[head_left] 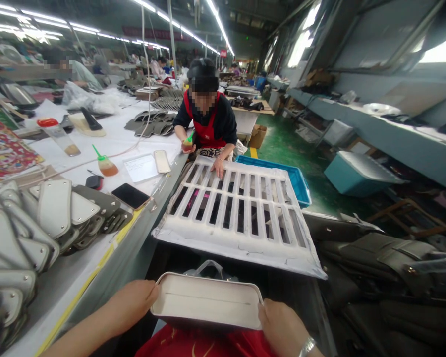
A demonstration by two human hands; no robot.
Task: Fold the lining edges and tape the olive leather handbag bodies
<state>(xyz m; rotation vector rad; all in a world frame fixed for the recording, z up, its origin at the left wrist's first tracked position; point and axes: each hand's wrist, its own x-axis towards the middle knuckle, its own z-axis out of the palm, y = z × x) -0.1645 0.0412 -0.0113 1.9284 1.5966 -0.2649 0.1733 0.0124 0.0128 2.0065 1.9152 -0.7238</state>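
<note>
A cream-coloured, shallow box-like piece with rounded corners and a thin dark edge (208,303) is held level above a red apron at the bottom centre. My left hand (136,300) pinches its left end. At its right end, my right hand (282,322) grips the rim, with a silvery band at the wrist. A faint straight line runs along the inside of the piece. Just beyond it lies a white slatted rack (241,243), apart from both hands. Some clear plastic (210,270) shows behind the piece's far edge.
Across the rack, a person in a red apron (208,119) holds a small bottle and rests a hand on the slats. Stacked pale panels (52,210), a phone (130,196) and a glue bottle (107,166) lie left. Dark bags (386,258) are piled right.
</note>
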